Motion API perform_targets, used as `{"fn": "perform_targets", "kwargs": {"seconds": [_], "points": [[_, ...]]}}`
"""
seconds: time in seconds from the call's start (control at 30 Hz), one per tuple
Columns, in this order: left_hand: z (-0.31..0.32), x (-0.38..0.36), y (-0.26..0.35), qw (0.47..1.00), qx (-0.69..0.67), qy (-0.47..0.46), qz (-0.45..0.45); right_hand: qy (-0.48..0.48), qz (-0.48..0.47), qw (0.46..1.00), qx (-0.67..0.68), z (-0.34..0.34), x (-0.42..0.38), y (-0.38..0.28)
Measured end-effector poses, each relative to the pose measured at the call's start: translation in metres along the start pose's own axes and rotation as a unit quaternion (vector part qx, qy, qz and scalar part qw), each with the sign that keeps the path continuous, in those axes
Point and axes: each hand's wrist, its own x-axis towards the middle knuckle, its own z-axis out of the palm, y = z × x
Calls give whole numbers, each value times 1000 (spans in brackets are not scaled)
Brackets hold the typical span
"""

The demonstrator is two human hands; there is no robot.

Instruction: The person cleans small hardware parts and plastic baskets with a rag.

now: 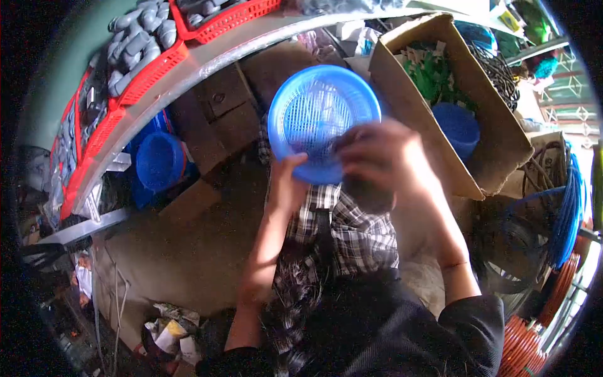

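A round blue plastic basket (370,94) with a mesh bottom is held up in front of my body, its opening towards me. My left hand (289,179) grips its lower left rim, the thumb lying over the edge. By the lower right rim, my right hand (389,154) is smeared by motion. Its fingers are bent over the inside of the basket, and I cannot make out whether they touch the mesh or hold anything.
An open cardboard box (502,160) at the right holds green pieces and a blue round container (457,129). Red baskets (151,75) of grey pipe fittings line a shelf at the upper left. Below it stands a blue tub (158,162). Coiled blue cable (568,213) hangs at the far right.
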Motion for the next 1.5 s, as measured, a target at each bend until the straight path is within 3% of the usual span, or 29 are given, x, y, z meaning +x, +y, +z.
{"fn": "perform_targets", "kwargs": {"seconds": [0.03, 0.07, 0.13, 0.17, 0.2, 0.27, 0.3, 0.33, 0.37, 0.4, 0.43, 0.47, 0.53, 0.57, 0.6, 0.67, 0.73, 0.8, 0.87, 0.93, 1.0, 1.03, 1.07, 1.2, 1.27, 1.3, 1.33, 1.43, 1.5], "points": [[2, 2, 0, 999, -13, 35, 23, 64, 22, 997, -38, -22, 8, -7], [-5, 9, -3, 999, -49, 10, 6, 183, 55, 981, 33, -28, 14, -6], [-6, 7, -6, 999, -11, 8, 29, 420, 97, 885, 173, -36, 24, -8], [-6, 7, -10, 996, 16, 83, 17, 458, 90, 869, 164, -33, 31, -6], [-5, 9, -13, 995, 14, 90, 40, 496, 82, 851, 154, -29, 38, -5], [-5, 12, -17, 991, 12, 103, 89, 311, -26, 945, -97, -15, 36, 11], [-10, 14, -22, 987, 39, 104, 120, 183, 72, 971, -134, 8, 30, 6], [-16, 18, -26, 962, 144, 79, 217, 119, 98, 983, -101, 37, 20, 15], [-16, 17, -26, 960, 162, 88, 211, 37, 158, 975, -150, 63, 8, 18], [-15, 13, -27, 958, 180, 97, 203, 46, 221, 964, -142, 85, 0, 15], [-12, 10, -28, 955, 196, 105, 196, 85, 227, 968, -61, 87, 2, 15], [-8, 9, -28, 952, 212, 112, 192, 83, 223, 965, 113, 84, 4, 15], [1, 0, -28, 944, 248, 127, 175, -26, 214, 937, 276, 81, 14, 9], [7, 1, -22, 964, 160, 88, 191, 22, 166, 938, 302, 84, 21, 10], [9, 1, -20, 960, 181, 105, 188, 165, 227, 888, 365, 93, 24, -3], [0, 11, -28, 981, 57, 85, 166, 260, 119, 907, 310, 100, 40, 2], [7, 7, -36, 962, 142, 134, 192, 376, 58, 910, 164, 98, 58, 9], [17, 0, -40, 932, 226, 186, 214, 359, 85, 926, -76, 78, 67, 22], [26, -1, -26, 913, 259, 217, 230, 313, 170, 921, -157, 58, 60, 37], [25, 0, -21, 911, 233, 234, 248, 381, 92, 887, -244, 38, 40, 53], [22, 0, -20, 926, 136, 250, 247, 494, 147, 847, -129, 19, 6, 69], [24, -1, -9, 952, -28, 225, 208, 527, 166, 831, -60, 13, -12, 73], [17, 1, 0, 958, -84, 213, 171, 557, 187, 809, 9, 11, -28, 70], [-13, 24, 4, 967, -101, 214, 88, 534, 170, 817, 135, 59, -34, 11], [11, 17, 15, 966, 40, 235, 100, 423, 121, 897, -46, 85, -29, -17], [2, 14, 7, 972, 105, 167, 131, 424, 71, 902, -47, 94, -15, -25], [0, 8, 11, 975, 139, 151, 82, 423, 20, 905, -47, 96, 2, -32], [-40, -6, 16, 954, 268, 64, 115, 413, 31, 905, 97, 75, 41, -40], [-61, -24, 29, 921, 369, 26, 125, 235, 146, 919, 281, 68, 56, -42]]}}
